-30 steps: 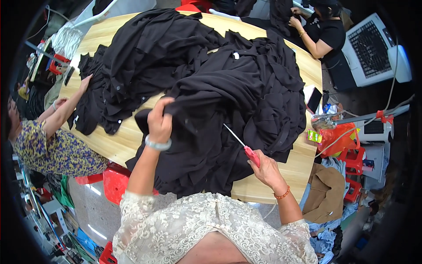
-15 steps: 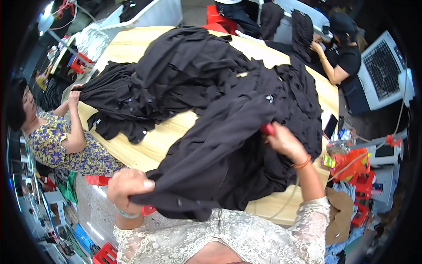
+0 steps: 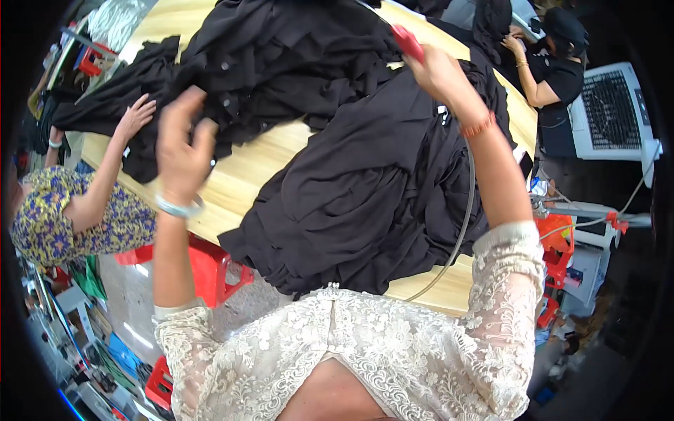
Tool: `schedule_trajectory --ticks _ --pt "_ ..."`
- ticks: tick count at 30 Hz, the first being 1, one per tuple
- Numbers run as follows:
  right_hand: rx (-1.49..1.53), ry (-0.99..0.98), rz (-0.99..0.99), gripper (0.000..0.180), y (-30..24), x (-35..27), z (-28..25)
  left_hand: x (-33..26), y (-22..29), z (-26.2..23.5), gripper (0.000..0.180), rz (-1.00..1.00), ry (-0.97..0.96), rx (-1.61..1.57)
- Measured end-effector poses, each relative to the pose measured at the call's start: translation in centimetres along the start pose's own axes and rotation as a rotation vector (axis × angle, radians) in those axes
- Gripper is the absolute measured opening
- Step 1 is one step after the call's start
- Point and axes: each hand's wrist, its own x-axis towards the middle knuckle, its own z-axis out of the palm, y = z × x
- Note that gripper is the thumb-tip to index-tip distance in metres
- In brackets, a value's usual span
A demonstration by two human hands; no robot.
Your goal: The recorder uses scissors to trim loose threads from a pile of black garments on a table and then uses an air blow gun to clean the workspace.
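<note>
Grained tabletop [image 3: 270, 146], rumpled black cloth [image 3: 344, 182]; left grip [image 3: 182, 149] apart, right grip [image 3: 442, 76] clamped on red handle [image 3: 408, 43].

At the centre of the frame, the heap of black cloth garments [image 3: 344, 189] looks matt and softly creased. Beneath it, the pale yellow wooden tabletop [image 3: 270, 153] is smooth and visibly grained. At the upper centre, the red-handled slender tool [image 3: 408, 45] has a plastic-looking grip. The cream floral lace blouse [image 3: 414, 351] at the bottom has a raised texture; the red plastic stool [image 3: 210, 274], lower left, looks glossy.
</note>
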Motion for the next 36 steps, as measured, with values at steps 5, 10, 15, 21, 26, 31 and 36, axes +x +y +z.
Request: schedule_trajectory --ticks 5,10,15,21,26,31,36 --pt "0.040 -0.205 0.349 0.039 5.5 -12.2 2.8 -16.2 0.1 4.5 0.048 -0.315 -0.600 -0.028" --pt "0.315 -0.062 0.376 0.026 5.1 -18.7 4.5 -23.6 -2.5 6.4 0.033 -0.524 -0.555 0.247" --pt "0.232 0.073 0.023 0.038 1.2 -16.2 8.4 -24.8 -2.5 8.1 0.014 -0.659 -0.419 0.032" --pt "0.100 -0.049 0.031 0.033 0.3 -11.0 12.6 -24.3 -1.3 9.9 0.034 -1.220 0.064 -0.705" --pt "0.272 0.010 -0.042 0.033 3.2 -13.1 8.4 -21.7 7.1 5.2 0.018 -0.718 0.115 -0.536" --pt "0.098 0.176 0.176 0.033 13.1 -20.5 1.6 -23.0 16.1 4.3 0.016 -0.179 -0.449 -0.559" --pt "-0.103 -0.005 0.446 0.026 18.1 -29.5 0.4 -29.0 19.1 10.5 0.018 -0.122 -0.840 -0.632"
